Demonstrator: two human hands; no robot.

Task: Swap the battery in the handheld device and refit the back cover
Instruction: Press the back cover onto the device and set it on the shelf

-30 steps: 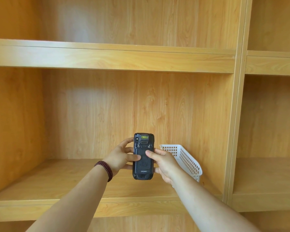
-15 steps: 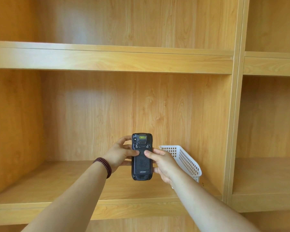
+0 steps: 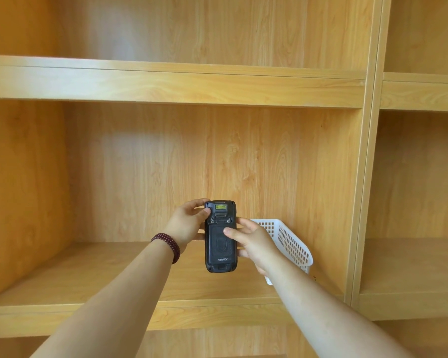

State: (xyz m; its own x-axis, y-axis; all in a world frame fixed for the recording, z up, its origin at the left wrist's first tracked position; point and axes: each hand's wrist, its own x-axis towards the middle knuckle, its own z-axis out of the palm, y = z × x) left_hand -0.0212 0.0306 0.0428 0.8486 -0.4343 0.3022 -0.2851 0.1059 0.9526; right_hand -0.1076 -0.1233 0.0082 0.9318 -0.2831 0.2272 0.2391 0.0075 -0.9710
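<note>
Gripping ribbed black handheld device [image 3: 220,236], both hands.

The only readable text is the brand "urovo", in pale letters low on the back cover [image 3: 220,244] of the black handheld device [image 3: 220,236]. A small yellow-green label [image 3: 220,207] near its top is too small to read.

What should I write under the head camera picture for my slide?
Two hands, left hand and right hand, hold a black handheld device, back cover on.
</note>
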